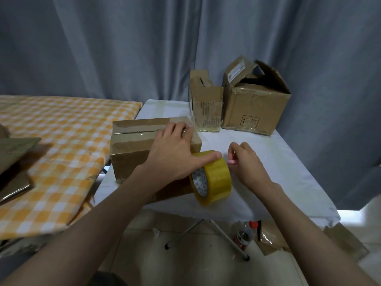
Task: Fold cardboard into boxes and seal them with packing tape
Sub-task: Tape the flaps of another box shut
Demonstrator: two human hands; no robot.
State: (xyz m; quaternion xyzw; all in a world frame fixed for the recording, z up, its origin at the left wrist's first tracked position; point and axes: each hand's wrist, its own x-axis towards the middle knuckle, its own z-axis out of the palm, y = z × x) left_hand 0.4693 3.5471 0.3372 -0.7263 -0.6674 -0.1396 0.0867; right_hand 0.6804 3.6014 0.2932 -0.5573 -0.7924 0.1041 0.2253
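Floor, nearest: a plastic bottle [245, 234] with a red cap lies under the bench, beside the folding metal legs [206, 234]; flattened cardboard scraps [309, 238] sit to its right.
Tape roll: the yellow packing tape roll [213, 177] stands on edge on the bench, right against the near right corner of the box.
Left hand: the left hand [175, 153] lies spread over the box's right end, fingers straight along the top, thumb stretched out and pressing the top of the roll. That grip is released and flat, holding things down, not curled round anything.
Right hand: the right hand [245, 162] is just right of the roll, fingers curled in. Its grip is pinching something small and pink at the fingertips, near the roll's outer face. What that is, I cannot tell.
Box in work: the closed cardboard box [132, 147] sits on the bench's left side, flaps down, clear tape running along its top seam.
Bench: a white cloth covers the bench [278, 162].
Left side: a second surface with an orange-and-white checked cloth [61, 141] carries flat cardboard pieces [14, 157] at its left edge.
Far end: two more boxes stand at the back, close beside each other: a narrow upright box [206, 104] and a larger open box [255, 104] with its flaps up.
Behind: a grey-blue curtain [123, 48].
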